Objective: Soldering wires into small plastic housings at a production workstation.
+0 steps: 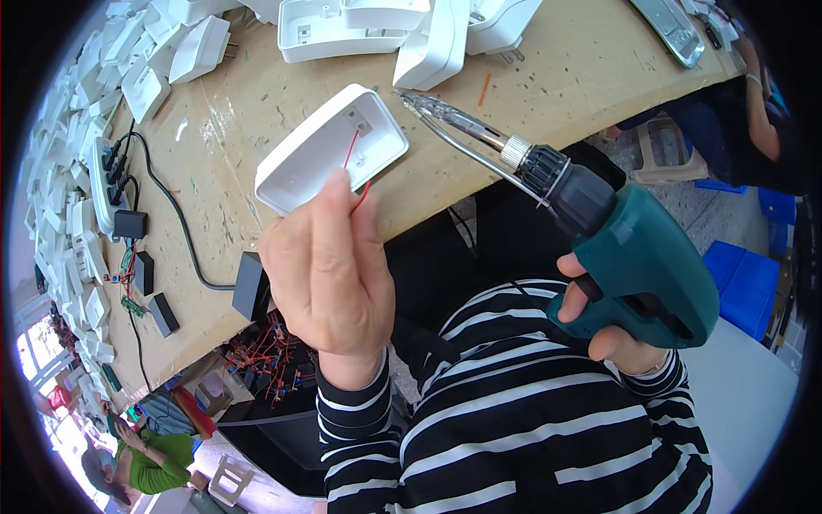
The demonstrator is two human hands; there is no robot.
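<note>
Over the near edge of the surface (548, 77), my left hand (330, 274) holds up a white shell (330, 146), open side toward me, fingers (332, 214) closed on its lower rim and on the red wire (353, 150) that runs down out of it. My right hand (599, 321) is clenched round the green soldering gun (651, 257), one finger on the trigger. Its tip (409, 100) sits just beside the shell's upper right corner, apart from it as far as I can tell.

Risks as I judge them:
- The tip is close to plastic. A small drift of either hand would put hot metal on the rim and melt or scar it.
- My fingers pinch the wire below the joint (near enough to feel heat travel down it). A flinch could tug the wire loose.
- The shell hangs in the air, unbraced, so it may twist under the tip's push.
- Solder dropping off the tip would land on my striped sleeve (368, 428) or lap.
</note>
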